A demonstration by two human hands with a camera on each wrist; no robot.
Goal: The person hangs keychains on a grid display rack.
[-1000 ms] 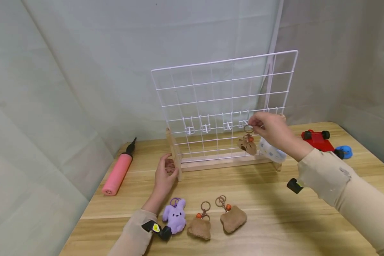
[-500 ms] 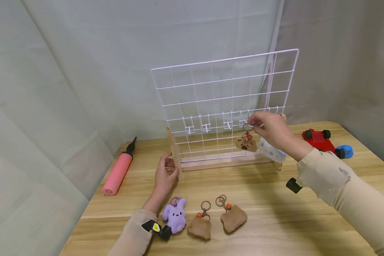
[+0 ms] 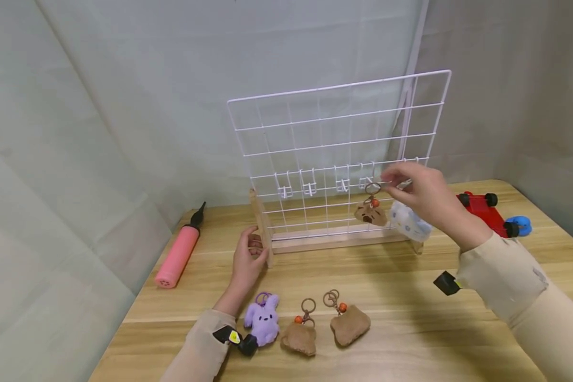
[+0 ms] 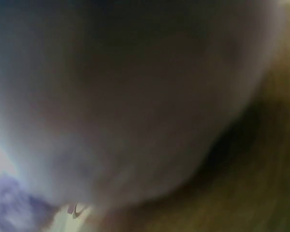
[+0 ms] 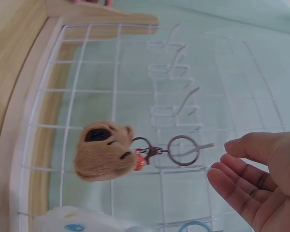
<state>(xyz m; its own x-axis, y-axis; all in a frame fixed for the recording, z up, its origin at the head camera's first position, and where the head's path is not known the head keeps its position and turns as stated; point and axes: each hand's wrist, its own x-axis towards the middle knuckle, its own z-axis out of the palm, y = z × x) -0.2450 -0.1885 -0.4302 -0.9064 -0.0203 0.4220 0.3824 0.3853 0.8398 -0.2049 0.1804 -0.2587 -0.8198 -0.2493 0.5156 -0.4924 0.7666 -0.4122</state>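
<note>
A brown plush bear keychain [image 5: 104, 152] hangs by its metal ring [image 5: 169, 151] on a white hook [image 5: 209, 146] of the wire grid rack [image 3: 339, 86]. Just right of that ring is my right hand [image 3: 422, 191], thumb and fingers loosely bent with nothing between them. My left hand [image 3: 248, 257] grips the rack's wooden left side piece [image 3: 260, 223]; its wrist view is dark and blurred. Beside the bear, a white plush with blue marks [image 3: 409, 222] hangs partly behind my right hand. On the table lie a purple rabbit keychain [image 3: 266, 321] and two brown plush keychains [image 3: 300, 338].
Several bare hooks [image 3: 285, 192] line the grid left of the bear. At the table's left lies a pink hand pump [image 3: 178, 256]. A red toy car [image 3: 486, 215] and a small blue object [image 3: 520, 224] are at the right.
My right hand has let go of the bear keychain's ring and drawn slightly right, leaving the bear on the hook. The left hand keeps its grip on the rack.
</note>
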